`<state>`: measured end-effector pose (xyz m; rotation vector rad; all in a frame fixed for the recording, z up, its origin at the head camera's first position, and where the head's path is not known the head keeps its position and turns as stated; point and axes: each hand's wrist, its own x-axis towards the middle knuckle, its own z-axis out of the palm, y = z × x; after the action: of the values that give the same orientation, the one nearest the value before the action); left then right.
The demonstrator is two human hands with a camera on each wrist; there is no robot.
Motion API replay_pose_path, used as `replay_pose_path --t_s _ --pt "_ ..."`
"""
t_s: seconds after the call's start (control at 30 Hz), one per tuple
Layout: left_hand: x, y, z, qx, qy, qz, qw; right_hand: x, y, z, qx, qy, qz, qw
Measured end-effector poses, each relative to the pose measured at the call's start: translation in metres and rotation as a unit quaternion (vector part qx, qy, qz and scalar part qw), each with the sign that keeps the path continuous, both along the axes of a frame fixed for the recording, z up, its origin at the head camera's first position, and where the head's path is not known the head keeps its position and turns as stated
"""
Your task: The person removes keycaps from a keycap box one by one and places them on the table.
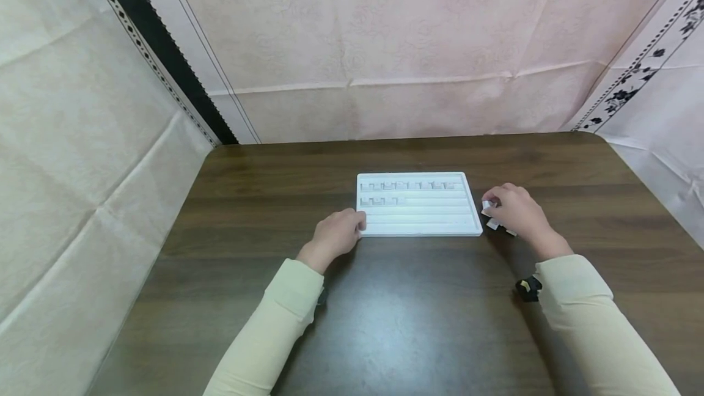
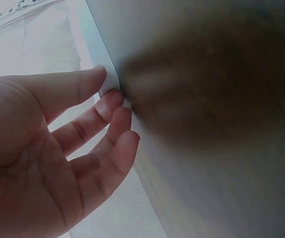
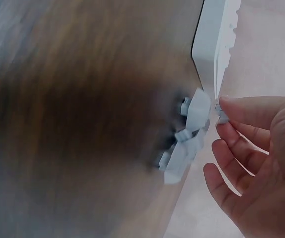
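Observation:
A white rectangular slotted board (image 1: pixel 429 220) lies on the wooden table, with small pale pieces in its top two rows. My left hand (image 1: pixel 337 232) holds the board's near left corner; in the left wrist view the thumb and index finger pinch the board's edge (image 2: pixel 100 47). Just off the right side, my right hand (image 1: pixel 516 211) pinches a small white piece (image 3: pixel 222 115) between thumb and index finger. Below that hand, several loose white pieces (image 3: pixel 199 110) lie in a small cluster on the table. The right hand partly hides them in the head view.
The dark wooden table (image 1: pixel 264 194) extends around the board on all sides. Pale patterned cloth (image 1: pixel 412 47) hangs behind the far edge, with more cloth at the left and right. A black wrist device (image 1: pixel 529 288) shows at the right cuff.

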<state>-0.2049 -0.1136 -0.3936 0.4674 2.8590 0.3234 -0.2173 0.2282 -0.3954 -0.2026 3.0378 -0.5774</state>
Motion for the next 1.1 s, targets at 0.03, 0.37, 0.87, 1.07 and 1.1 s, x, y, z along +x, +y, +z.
replay_pose_path --t_s 0.03,0.37,0.87,1.07,1.1 --pt "0.000 0.000 0.000 0.001 0.000 0.000 1.0000 0.000 0.001 0.000 0.001 -0.001 -0.001 1.0000" --pt "0.001 0.000 0.001 -0.001 0.000 -0.001 1.0000 0.003 0.009 0.001 0.021 -0.036 -0.033 0.9986" --pt "0.001 0.000 -0.001 0.002 0.008 -0.004 1.0000 0.002 0.007 -0.008 0.042 -0.031 -0.046 0.9976" --pt "0.002 0.000 0.000 0.008 0.007 -0.002 0.9999 0.002 0.007 -0.009 0.038 -0.024 -0.042 0.9981" --pt "0.002 0.000 0.000 0.009 0.007 -0.001 0.9999 0.002 0.007 -0.009 0.037 -0.022 -0.040 0.9983"
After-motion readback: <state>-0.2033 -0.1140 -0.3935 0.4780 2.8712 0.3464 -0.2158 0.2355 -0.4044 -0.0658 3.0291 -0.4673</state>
